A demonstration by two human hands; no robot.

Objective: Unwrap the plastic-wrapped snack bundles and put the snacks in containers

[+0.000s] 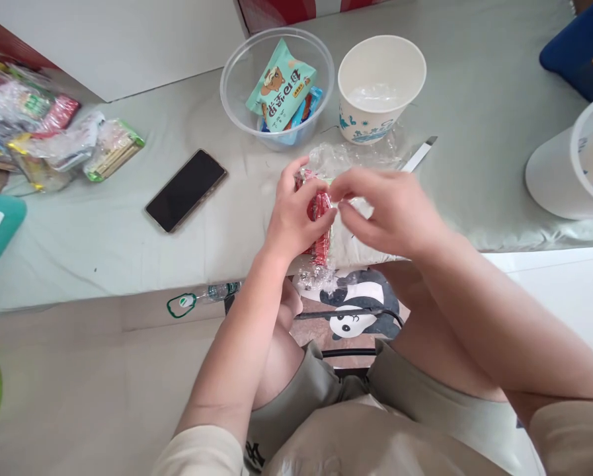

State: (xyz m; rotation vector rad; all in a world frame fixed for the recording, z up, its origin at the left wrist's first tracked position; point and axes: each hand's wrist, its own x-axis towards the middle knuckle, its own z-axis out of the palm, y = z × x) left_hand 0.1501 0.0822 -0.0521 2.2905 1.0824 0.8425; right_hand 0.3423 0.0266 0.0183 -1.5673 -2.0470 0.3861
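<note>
My left hand (293, 218) is closed around a red packet (320, 248) with clear plastic about it, near the front edge of the covered surface. Beside its upper end is my right hand (388, 205), slightly blurred, with thumb and index finger curled toward each other; anything between their tips is too small to make out. Crumpled clear plastic wrap (330, 157) lies behind the hands. A utility knife (418, 155) rests to the right of it. Further back, a clear round tub (227, 89) holds a mint-green nut packet (283, 89) and blue packets.
Right of the tub stands a white paper bucket (358, 119) with clear plastic inside. A phone (186, 190) lies to the left, before a pile of wrapped goods (53, 125). White buckets (554, 172) stand far right. Below the edge is a water bottle (221, 291).
</note>
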